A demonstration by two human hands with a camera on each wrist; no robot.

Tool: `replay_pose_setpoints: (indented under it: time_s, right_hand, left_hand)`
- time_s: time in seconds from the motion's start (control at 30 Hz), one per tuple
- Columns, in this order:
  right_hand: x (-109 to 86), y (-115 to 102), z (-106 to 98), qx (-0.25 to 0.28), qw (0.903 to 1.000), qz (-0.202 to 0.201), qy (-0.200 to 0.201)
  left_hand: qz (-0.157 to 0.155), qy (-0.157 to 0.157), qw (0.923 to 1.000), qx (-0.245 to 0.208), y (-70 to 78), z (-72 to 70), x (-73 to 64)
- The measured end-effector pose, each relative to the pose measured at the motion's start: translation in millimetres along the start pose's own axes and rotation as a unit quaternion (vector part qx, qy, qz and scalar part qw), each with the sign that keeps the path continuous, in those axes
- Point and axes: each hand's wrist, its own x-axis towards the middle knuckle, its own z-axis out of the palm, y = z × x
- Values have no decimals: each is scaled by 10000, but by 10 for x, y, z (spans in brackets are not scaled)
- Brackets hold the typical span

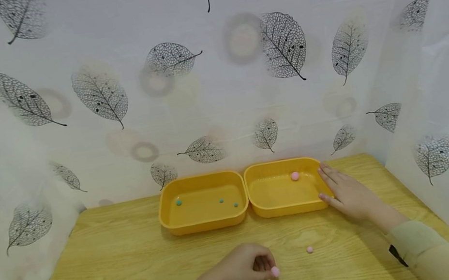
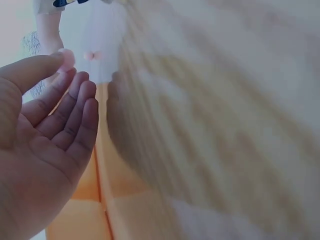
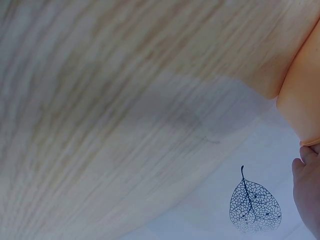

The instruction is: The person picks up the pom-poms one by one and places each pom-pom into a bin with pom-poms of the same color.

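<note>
My left hand (image 1: 244, 266) is low over the table in front of the trays. Its thumb and index finger pinch a small pink ball (image 1: 275, 272), also visible at the fingertips in the left wrist view. A smaller pink ball (image 1: 310, 250) lies on the table to the right of that hand. At the right end of the right yellow tray (image 1: 290, 209), my right hand (image 1: 350, 196) touches the rim with extended fingers, the thumb near the front corner. Inside that tray sits another pink ball (image 1: 295, 176). In the right wrist view, only part of the right hand (image 3: 309, 187) shows.
Left of it, a second yellow tray (image 1: 207, 226) stands side by side with the first and contains three small teal balls, one (image 1: 179, 202) at its left. Both stand at the back of the wooden table (image 1: 108, 266), before a leaf-patterned curtain (image 1: 210, 103).
</note>
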Motion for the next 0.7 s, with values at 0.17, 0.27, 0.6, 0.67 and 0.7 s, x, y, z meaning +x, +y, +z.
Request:
replay_pose_setpoints:
  time_s: [0.17, 0.27, 0.6, 0.67, 0.7]
  right_hand:
    - [2, 11, 14, -7, 10000, 9, -27]
    - [6, 17, 17, 1, 10000, 3, -27]
    - [10, 29, 21, 23, 10000, 8, -27]
    - [11, 34, 28, 25, 10000, 11, -28]
    - [12, 37, 32, 25, 10000, 13, -28]
  left_hand:
    - [-24, 160, 9996, -212, -22, -58, 29]
    - [24, 231, 9995, -219, -15, -96, 49]
    - [37, 374, 9983, -449, 7, -269, 157]
    - [132, 448, 9984, -314, 26, -328, 184]
    - [178, 484, 9984, -225, 36, -358, 197]
